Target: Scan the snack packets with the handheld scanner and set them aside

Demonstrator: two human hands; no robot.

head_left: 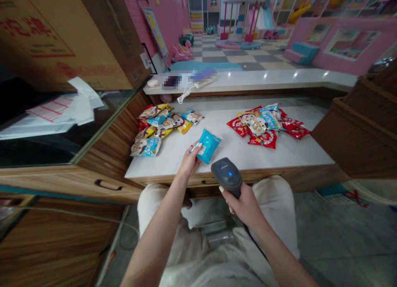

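Note:
My left hand (190, 161) is closed on the edge of a blue snack packet (209, 145), held just above the front of the white desk (173, 159). In my right hand (243, 204) is a dark grey barcode scanner (226, 173) with a lit blue light, its head tilted toward the packet but apart from it. My fingers wrap round its handle. A pile of mixed snack packets (164, 123) lies on the desk to the left. To the right lies another pile, with red packets (263, 139) and blue-and-white packets (268, 119) on top.
A large cardboard box (71, 39) and white papers (58, 109) sit on the glass-topped counter at left. Behind the desk runs a raised white ledge (257, 82) bearing blurred items and a white cable (185, 92). A brown woven basket (356, 130) stands at right.

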